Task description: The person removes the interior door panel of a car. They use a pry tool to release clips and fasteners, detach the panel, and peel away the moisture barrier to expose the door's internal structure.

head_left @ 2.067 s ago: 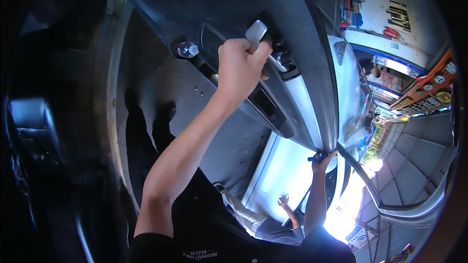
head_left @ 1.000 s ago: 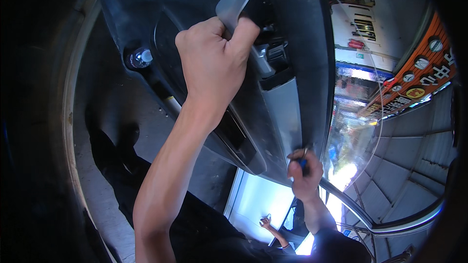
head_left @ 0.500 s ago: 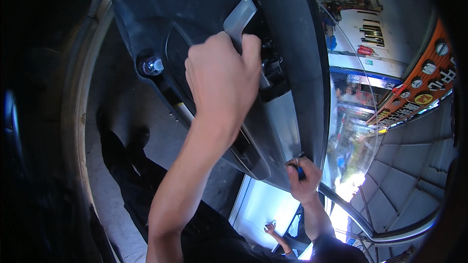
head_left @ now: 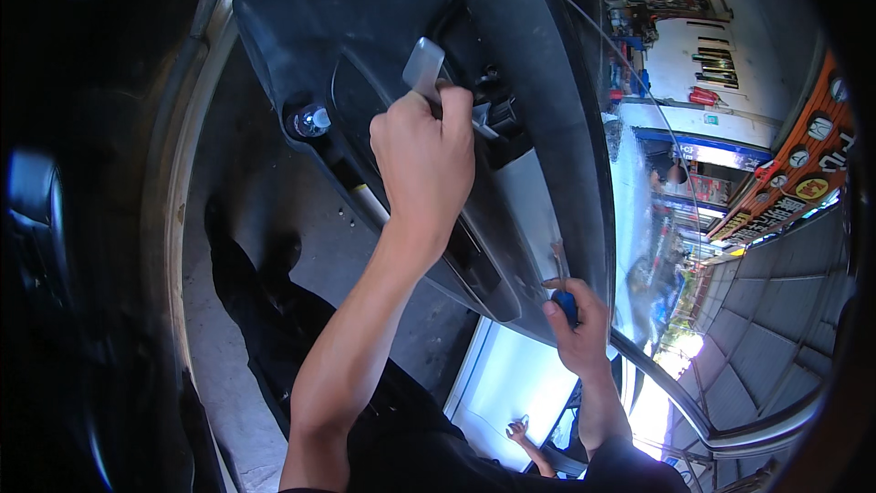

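Observation:
A black car door panel [head_left: 365,0] stands open in front of me. My left hand [head_left: 424,160] is closed round a silver trim piece [head_left: 425,66], which stands tilted away from the dark recess [head_left: 509,144] in the panel. Its far end sticks out above my fist and its other end shows beside my thumb. Below the recess runs a silver strip [head_left: 534,196]. Near that strip's lower end, my right hand [head_left: 584,333] grips a blue-handled tool [head_left: 566,308]; its tip is hard to make out.
A clear bottle [head_left: 308,120] sits in the door pocket. At left is the car's door frame [head_left: 173,173]. The window glass [head_left: 639,265] edges the door at right. An arm with a hand [head_left: 518,429] shows below the door; whether it is a reflection, I cannot tell.
My left hand has drawn the silver trim piece out and down from the panel, uncovering more of the recess. The right hand has turned a little with the tool. The view has shifted slightly.

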Demonstrator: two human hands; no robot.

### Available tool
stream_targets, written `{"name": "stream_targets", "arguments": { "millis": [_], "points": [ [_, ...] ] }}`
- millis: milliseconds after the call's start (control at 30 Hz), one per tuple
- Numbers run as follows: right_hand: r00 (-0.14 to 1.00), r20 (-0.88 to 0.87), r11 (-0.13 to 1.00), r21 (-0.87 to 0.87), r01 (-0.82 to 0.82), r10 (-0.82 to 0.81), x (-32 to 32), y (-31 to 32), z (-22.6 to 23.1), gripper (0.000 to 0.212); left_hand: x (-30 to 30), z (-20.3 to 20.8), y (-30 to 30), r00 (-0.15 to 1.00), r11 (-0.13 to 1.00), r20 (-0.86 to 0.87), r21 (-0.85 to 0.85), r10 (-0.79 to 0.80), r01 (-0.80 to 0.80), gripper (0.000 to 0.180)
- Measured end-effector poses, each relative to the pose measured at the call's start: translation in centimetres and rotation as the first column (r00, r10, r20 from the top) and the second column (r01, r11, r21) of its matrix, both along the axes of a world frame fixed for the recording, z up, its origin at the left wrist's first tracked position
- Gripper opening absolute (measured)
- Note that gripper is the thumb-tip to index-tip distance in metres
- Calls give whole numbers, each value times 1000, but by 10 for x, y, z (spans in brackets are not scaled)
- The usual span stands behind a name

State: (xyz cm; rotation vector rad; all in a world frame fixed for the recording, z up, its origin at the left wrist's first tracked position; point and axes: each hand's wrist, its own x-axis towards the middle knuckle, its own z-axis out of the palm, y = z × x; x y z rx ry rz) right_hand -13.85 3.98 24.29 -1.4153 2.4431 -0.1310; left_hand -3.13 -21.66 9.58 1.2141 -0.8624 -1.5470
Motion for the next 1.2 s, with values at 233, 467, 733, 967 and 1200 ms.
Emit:
{"name": "stream_targets", "arguments": {
  "millis": [233, 467, 733, 967, 1200],
  "points": [
    [963, -171, 975, -34, -219, 210, -12, -10, -20, 24, 18, -11, -36, 949, 988, 313, -136, -26, 72, 50],
    [937, -209, 957, -20, -290, 280, -18, 3, -24, 23, 24, -18, -74, 874, 837, 450, -537, 182, 102, 45],
    [922, -231, 938, -81, -336, 311, -23, 4, -28, 24, 17, -33, -79, 887, 642, 395, -749, 237, 163, 44],
    [998, -21, 990, -126, -63, 61, -24, 55, -46, 29, 14, -28, -79, 875, 711, 460, -665, 149, 228, 42],
    [938, -169, 877, -435, 205, -303, -44, 194, -82, 13, 12, 13, -64, 787, 833, 617, -446, 20, 328, 36]
  ]
}}
